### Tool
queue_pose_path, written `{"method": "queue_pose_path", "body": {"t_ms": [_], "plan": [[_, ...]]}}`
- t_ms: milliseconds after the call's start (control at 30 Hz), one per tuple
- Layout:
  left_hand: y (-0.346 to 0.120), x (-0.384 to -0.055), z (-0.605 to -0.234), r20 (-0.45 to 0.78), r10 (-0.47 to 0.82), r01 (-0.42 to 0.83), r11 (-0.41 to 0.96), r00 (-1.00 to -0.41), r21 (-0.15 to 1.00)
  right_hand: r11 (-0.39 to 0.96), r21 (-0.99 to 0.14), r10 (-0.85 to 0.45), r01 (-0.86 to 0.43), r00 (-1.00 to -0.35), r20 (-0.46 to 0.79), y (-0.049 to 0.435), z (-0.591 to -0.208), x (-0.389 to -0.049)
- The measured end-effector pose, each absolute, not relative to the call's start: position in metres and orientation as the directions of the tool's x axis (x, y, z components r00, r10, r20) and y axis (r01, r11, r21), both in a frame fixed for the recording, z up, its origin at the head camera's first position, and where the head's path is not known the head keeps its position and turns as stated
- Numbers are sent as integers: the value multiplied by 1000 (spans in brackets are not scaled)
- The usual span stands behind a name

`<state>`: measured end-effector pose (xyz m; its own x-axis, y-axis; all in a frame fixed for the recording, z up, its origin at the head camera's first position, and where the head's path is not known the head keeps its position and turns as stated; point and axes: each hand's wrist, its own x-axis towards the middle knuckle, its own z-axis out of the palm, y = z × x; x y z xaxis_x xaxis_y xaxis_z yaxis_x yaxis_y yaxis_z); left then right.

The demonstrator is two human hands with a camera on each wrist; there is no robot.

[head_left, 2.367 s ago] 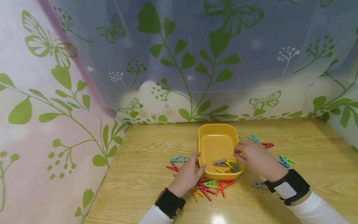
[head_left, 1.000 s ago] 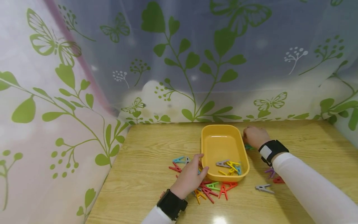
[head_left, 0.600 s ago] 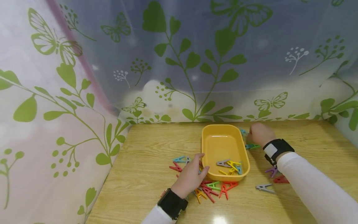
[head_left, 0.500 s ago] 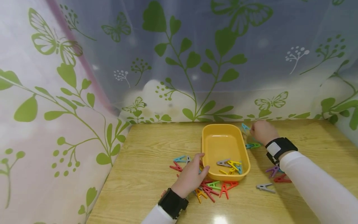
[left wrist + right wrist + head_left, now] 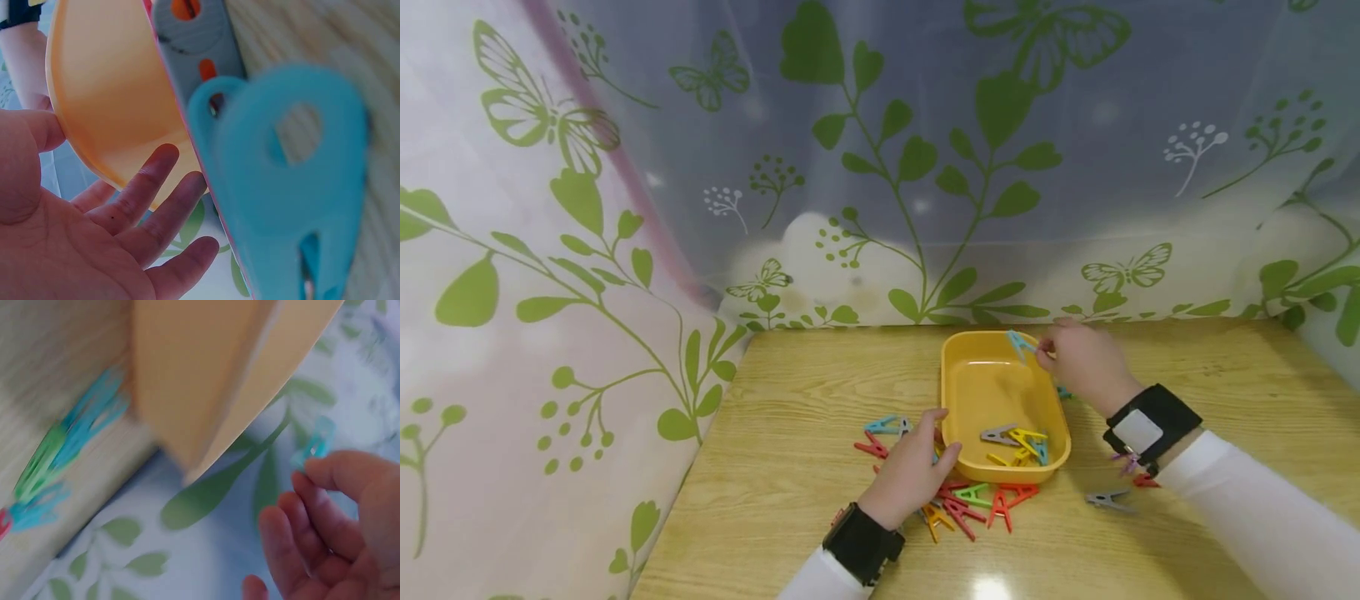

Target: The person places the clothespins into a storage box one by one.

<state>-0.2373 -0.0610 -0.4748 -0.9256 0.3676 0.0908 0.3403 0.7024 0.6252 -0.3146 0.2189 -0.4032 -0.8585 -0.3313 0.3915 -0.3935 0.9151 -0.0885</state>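
Observation:
A yellow tray stands on the table with several clothespins, such as a grey one and a yellow one, at its near end. My right hand pinches a light blue clothespin between thumb and index finger, over the tray's far right corner. In the right wrist view that clothespin sticks out past the fingertips. My left hand rests at the tray's left wall. Its thumb touches the rim and its other fingers are loosely extended, in the left wrist view.
Several clothespins lie left of and in front of the tray, among them a green one and a red one. To the right are a grey clothespin and a purple one, partly hidden. A patterned curtain hangs behind the table.
My right hand has picked up the light blue clothespin right of the tray and carried it left over the rim. My left hand has stayed at the tray's left side.

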Motion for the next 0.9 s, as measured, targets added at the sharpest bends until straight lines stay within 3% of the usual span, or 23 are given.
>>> {"method": "queue_pose_path", "body": {"t_ms": [200,467,900], "plan": [[-62,-237,-474,98,372,348,701,-923,623,861,18,-484,-508,-808,335,190,-409,-286],[-61,-237,-474,107,369,352,700,-923,621,762,-16,-633,-647,-750,192,178,-420,-269],[-61,-236,-474,101,363,345,708,-926,616,780,18,-624,-626,-774,109,181,-435,-270]]}}
